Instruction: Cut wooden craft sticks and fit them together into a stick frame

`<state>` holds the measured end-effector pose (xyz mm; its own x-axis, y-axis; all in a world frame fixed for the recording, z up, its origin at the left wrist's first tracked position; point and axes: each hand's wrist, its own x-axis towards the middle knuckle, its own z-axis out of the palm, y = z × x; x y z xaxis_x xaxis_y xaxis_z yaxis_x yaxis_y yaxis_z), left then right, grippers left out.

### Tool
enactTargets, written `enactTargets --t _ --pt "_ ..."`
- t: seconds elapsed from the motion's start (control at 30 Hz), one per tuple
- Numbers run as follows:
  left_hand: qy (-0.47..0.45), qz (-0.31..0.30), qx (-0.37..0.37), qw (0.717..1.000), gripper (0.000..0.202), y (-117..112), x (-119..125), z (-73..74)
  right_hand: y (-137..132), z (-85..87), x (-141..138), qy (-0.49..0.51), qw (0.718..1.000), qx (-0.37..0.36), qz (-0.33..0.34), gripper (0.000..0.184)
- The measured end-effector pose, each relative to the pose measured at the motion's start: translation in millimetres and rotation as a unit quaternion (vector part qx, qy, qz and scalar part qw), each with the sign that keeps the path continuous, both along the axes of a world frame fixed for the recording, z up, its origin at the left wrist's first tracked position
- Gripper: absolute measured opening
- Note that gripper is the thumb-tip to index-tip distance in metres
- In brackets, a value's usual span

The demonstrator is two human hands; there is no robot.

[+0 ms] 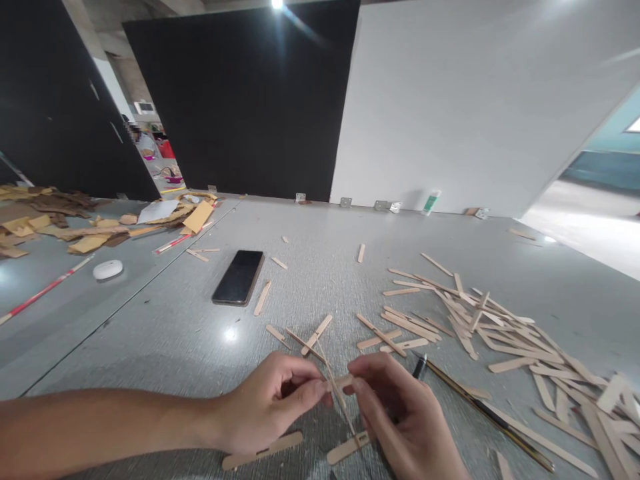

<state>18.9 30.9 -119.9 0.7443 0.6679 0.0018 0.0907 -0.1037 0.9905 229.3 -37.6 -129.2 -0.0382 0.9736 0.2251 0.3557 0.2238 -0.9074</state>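
My left hand point(274, 403) pinches one end of a short wooden craft stick point(342, 383). Its other end sits between the thumb and fingers of my right hand point(403, 407). Thin wooden strips point(327, 363) cross at this stick and slant away from me, toward another craft stick point(317, 335) lying beyond. Close to me, a slotted craft stick point(347, 451) meets the lower end of a strip, partly behind my right hand. A notched craft stick point(265, 452) lies below my left hand. Whether these pieces are joined, I cannot tell.
Loose craft sticks point(520, 347) spread over the right side. Beside my right hand lie a dark pencil point(490, 413) and a black pen-like tip point(420, 366). A phone point(239, 277), white mouse point(108, 269), cardboard scraps point(95, 233) and glue tube point(431, 202) are farther off.
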Motion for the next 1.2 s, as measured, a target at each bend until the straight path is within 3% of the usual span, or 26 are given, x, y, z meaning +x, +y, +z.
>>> enactTargets --t 0.2,0.3,0.43,0.67,0.9,1.07,1.2 --pt "0.019 0.015 0.025 0.999 0.045 -3 -2 -2.0 2 4.4 1 0.062 0.998 -0.031 -0.014 0.029" --pt "0.026 0.023 0.02 0.999 0.045 -4 -2 -0.6 0 6.9 3 -0.049 0.999 0.013 0.01 0.032" --pt "0.029 0.011 -0.002 1.0 0.045 -6 -2 0.5 -5 4.5 1 -0.217 0.969 0.109 0.055 0.015" --pt "-0.007 -0.023 -0.069 0.997 0.044 -6 -2 1.4 -2 0.5 -3 -0.267 0.935 0.231 0.026 0.028" --pt "-0.012 -0.03 -0.108 0.994 0.04 -5 -1 -4.2 -6 -4.5 -2 -0.3 0.902 0.31 0.008 0.023" --pt "-0.016 -0.033 -0.115 0.993 0.04 -6 -1 -6.9 -8 -5.9 0 -0.342 0.873 0.349 0.007 0.015" --pt "-0.006 -0.034 -0.113 0.993 0.042 -6 -1 -6.1 -9 -8.2 3 -0.355 0.87 0.343 0.005 0.016"
